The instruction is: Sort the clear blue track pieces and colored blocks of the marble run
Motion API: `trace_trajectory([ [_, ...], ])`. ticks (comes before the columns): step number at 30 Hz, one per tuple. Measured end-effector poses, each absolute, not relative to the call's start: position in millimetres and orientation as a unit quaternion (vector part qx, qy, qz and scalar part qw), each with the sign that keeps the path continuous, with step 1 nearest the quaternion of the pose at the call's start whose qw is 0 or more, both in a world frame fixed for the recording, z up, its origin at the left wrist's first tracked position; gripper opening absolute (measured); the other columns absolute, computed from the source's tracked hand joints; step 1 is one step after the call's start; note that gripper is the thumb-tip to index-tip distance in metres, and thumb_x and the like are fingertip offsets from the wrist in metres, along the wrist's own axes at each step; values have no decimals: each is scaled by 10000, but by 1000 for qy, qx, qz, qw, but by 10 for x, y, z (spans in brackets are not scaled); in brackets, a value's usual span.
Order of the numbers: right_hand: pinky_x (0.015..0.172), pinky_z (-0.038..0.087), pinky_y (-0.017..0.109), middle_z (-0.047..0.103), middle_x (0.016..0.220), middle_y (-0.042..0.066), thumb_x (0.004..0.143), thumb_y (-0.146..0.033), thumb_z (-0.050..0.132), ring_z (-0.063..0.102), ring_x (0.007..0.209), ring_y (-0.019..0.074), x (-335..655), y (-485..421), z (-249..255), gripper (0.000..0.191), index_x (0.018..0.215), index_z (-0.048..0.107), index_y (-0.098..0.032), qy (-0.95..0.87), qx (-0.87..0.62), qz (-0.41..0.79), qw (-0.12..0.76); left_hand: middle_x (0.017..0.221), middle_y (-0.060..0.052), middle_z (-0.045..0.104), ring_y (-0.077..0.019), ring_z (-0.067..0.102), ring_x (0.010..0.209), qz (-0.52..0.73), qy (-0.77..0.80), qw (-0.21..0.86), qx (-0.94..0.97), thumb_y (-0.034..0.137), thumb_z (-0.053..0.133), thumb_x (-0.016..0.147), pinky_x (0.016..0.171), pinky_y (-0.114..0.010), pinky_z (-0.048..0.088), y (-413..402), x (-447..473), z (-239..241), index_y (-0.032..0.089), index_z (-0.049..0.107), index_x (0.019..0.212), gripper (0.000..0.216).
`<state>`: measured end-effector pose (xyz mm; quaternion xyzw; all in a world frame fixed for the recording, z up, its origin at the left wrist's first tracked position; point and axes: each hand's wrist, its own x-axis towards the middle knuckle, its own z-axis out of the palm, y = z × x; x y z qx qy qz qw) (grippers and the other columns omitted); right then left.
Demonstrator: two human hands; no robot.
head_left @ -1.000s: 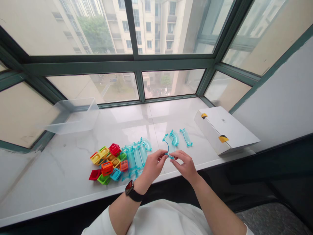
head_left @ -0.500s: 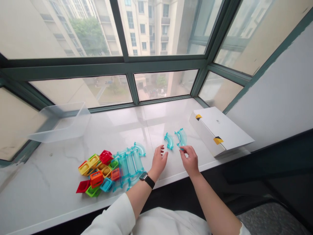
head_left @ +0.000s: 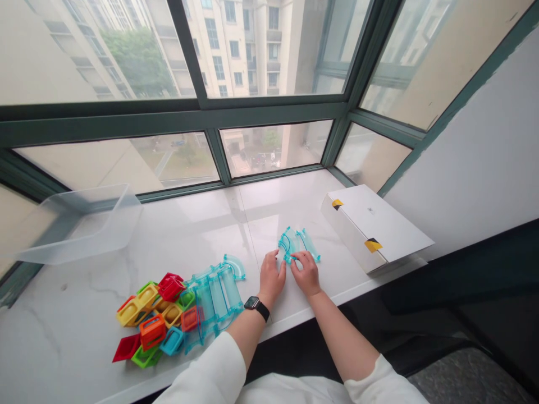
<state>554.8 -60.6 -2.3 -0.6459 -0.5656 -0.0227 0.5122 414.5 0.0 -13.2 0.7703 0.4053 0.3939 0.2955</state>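
My right hand [head_left: 305, 274] has its thumb and fingertips pinched on the near end of a clear turquoise curved track piece [head_left: 287, 240]. Close by on the left is my left hand [head_left: 272, 275], thumb apart from its fingers, with the fingertips beside that same end; nothing shows in its grasp. A second turquoise track piece [head_left: 310, 244] lies just to the right, past my right fingers. Whether the two pieces are joined, I cannot tell. Left of my hands, more turquoise track pieces [head_left: 217, 294] lie in a group, near my left forearm.
Colourful plastic blocks [head_left: 154, 330] form a pile at the left, against the track group. A clear plastic bin [head_left: 84, 247] stands behind them near the window. At the right, a white box [head_left: 383, 224] with yellow-and-black tape sits on the white counter [head_left: 168, 219].
My right hand has moved left, close to my left hand. The two curved pieces beside my hands now sit closer together. The view has shifted slightly to the right.
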Motion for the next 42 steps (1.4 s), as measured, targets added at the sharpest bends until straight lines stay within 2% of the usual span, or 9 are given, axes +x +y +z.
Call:
trace_trajectory([
  [9, 887, 569, 416, 663, 965, 77, 987, -185, 564, 638, 946, 247, 5539, -581, -50, 273, 1198, 730, -236, -584, -650, -50, 483, 1192, -103, 672, -252, 675, 1077, 378, 406, 290, 780, 256, 532, 1020, 960, -455, 564, 5, 4152, -76, 242, 572, 1278, 262],
  [32, 919, 555, 432, 651, 995, 75, 975, -179, 566, 623, 971, 247, 5548, -580, -119, 288, 1212, 721, -234, -590, -657, -40, 468, 1191, -91, 666, -262, 641, 1124, 349, 411, 282, 794, 253, 523, 1024, 989, -463, 527, -8, 4144, -39, 255, 606, 1252, 242],
  [42, 885, 563, 428, 623, 972, 68, 963, -171, 570, 615, 941, 247, 5548, -580, -117, 299, 1217, 714, -235, -588, -656, -40, 471, 1192, -88, 670, -265, 639, 1124, 343, 413, 282, 795, 238, 526, 1020, 986, -459, 520, -20, 4149, -16, 256, 602, 1249, 242],
])
